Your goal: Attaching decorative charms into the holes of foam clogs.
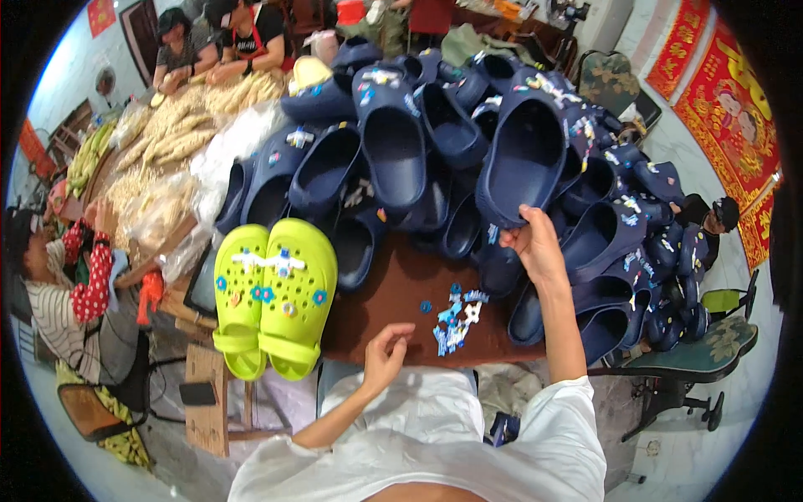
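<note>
My right hand [535, 247] pinches the heel end of a navy clog [525, 151] at the front of the pile, its toe pointing away and small charms on its upper. Over the brown tabletop's [376, 305] near edge hovers my left hand [386, 356], loosely curled with a gap between thumb and fingers and nothing visible in it. To its right lies a small heap of blue and white shoe charms [456, 322], with a dark blue ring-shaped charm [426, 307] apart from them. A lime-green pair of clogs [276, 293] decorated with charms stands at the table's left.
Many navy clogs [391, 159] are heaped across the table's far and right sides. On the left, a wooden stool [207, 368] bears a dark phone [197, 393]. Several people work around another table piled with pale produce [180, 125]. A green-cushioned chair [711, 347] stands at right.
</note>
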The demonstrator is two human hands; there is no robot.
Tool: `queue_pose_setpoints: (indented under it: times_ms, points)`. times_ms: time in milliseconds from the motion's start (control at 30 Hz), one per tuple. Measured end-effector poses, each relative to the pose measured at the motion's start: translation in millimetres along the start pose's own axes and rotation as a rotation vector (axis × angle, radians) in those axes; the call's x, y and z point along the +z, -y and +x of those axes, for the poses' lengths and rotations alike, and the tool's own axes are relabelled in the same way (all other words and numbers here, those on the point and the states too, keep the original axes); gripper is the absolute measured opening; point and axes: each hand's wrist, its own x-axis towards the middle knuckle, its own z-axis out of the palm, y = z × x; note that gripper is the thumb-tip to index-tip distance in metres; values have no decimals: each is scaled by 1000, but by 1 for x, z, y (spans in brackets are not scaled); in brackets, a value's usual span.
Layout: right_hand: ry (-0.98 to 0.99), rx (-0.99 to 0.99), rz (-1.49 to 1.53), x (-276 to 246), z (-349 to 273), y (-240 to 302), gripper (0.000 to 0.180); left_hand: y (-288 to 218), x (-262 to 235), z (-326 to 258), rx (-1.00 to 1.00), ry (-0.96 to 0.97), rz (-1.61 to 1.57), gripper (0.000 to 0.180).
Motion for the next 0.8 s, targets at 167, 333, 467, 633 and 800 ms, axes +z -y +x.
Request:
queue_pose_setpoints:
  times_ms: [167,333,467,633,800]
  points:
    - [-3,132,-217,-3,-75,-42,34,13,-19,7,-56,-59,-80,27]
    - [170,344,-329,-14,-188,-119,50,15,-37,-4,-107,-79,-97,41]
    - [261,607,-104,8,-241,-164,71,20,-41,-14,-152,-27,-180,61]
    - [194,589,-170,9,-256,-185,62,32,-36,-14,-212,-33,-338,67]
    - [183,569,-302,-84,-287,-152,71,38,-24,3,-214,160,-242,56]
